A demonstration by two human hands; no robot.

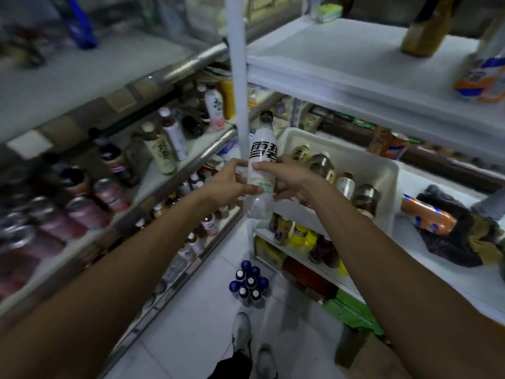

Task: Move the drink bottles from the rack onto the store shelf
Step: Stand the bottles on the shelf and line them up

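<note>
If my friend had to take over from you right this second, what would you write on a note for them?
Left hand: grips the white-label bottle from its left side.
Right hand: grips the same bottle from the right.
Bottle: upright in mid-air between the two units, dark cap on.
White tub on the right: several bottles stand in it.
Shelf on the left: already holds drinks.
Left to do: set this bottle on the left shelf, then probably fetch the rest from the tub.
</note>
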